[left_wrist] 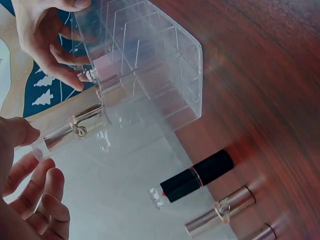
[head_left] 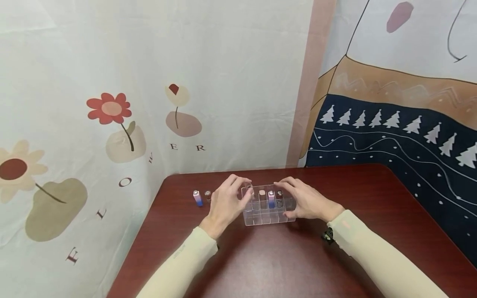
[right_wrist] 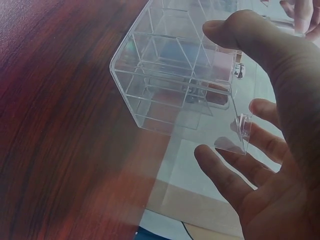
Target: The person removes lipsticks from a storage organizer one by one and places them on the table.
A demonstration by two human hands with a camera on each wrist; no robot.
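While my left hand pinches a silver-cased lipstick over the clear acrylic organizer at the worktop's far edge, my right hand rests loosely open against its side, steadying it. Spare lipsticks wait just left.

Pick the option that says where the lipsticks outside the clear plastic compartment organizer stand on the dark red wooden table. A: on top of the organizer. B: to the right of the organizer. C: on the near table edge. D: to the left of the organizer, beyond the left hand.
D: the head view shows a blue-and-purple lipstick and a darker one beside it, left of the clear plastic compartment organizer, past the left hand.
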